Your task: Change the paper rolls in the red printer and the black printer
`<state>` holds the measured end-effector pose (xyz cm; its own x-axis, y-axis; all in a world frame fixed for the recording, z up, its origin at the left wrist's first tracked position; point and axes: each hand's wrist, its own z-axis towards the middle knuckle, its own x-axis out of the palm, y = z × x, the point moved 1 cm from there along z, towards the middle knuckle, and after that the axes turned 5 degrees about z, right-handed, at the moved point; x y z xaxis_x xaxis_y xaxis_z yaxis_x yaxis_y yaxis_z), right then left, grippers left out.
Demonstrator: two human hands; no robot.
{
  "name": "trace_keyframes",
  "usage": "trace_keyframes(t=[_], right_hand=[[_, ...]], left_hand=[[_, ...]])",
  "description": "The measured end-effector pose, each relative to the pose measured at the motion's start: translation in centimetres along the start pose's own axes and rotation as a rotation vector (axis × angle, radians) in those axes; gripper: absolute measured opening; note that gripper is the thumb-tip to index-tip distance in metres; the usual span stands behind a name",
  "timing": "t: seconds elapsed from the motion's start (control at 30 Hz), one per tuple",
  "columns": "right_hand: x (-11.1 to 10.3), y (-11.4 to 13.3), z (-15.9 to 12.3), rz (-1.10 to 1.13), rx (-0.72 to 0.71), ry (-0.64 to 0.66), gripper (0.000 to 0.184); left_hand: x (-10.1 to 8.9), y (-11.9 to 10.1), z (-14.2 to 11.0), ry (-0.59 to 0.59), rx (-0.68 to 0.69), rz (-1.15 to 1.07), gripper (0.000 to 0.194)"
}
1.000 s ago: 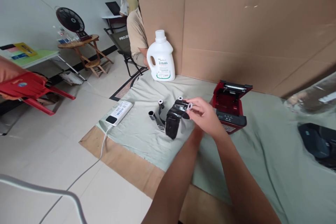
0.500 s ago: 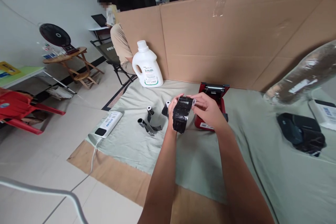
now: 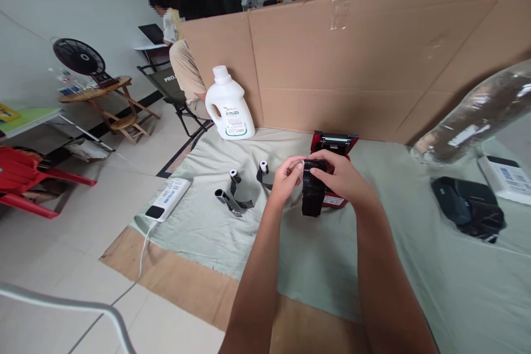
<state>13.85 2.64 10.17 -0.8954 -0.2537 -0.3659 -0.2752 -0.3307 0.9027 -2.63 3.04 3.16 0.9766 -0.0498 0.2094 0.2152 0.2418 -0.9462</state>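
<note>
Two hands: I have both on the black roll (image 3: 313, 196), in front of the red box (image 3: 334, 199).
Left grip: my left hand (image 3: 287, 176) is pinched closed at the roll's left end.
Right grip: my right hand (image 3: 343, 173) curls closed around its right side, thumb toward me.
Red box: lid raised, partly hidden behind the roll and my right hand.
Cloth (image 3: 232, 246): left of my hands lie two white-cored rolls (image 3: 235, 176) and a dark tube (image 3: 219, 195).
Cardboard (image 3: 352, 61): stands behind, with a white bottle (image 3: 233, 113) upright before it.
</note>
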Motion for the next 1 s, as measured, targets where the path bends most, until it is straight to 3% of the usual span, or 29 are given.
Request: trace_keyframes(t=[0.17,0.3,0.67,0.83,1.0], right_hand=[[-0.7,-0.6,0.2,-0.089,-0.038,-0.012,0.022],[-1.1,-1.3,0.4,-0.034,-0.044,-0.015,0.024],[-0.9,-0.6,0.3,0.185,-0.045,0.022,0.026],[-1.2,-0.3,0.0,0.141,-0.053,0.06,0.026],[-1.5,-0.1,-0.2,0.073,-0.05,0.094,0.025]], left_hand=[[1.4,0.8,-0.3,-0.025,-0.085,-0.072,0.05],[2.0,1.2,-0.4,-0.05,-0.154,-0.184,0.05],[1.0,-0.1,-0.1,0.101,-0.236,-0.299,0.058],[0.9,0.1,-0.2,0.124,-0.285,-0.387,0.056],[0.6,-0.5,-0.4,0.119,-0.326,-0.338,0.054]])
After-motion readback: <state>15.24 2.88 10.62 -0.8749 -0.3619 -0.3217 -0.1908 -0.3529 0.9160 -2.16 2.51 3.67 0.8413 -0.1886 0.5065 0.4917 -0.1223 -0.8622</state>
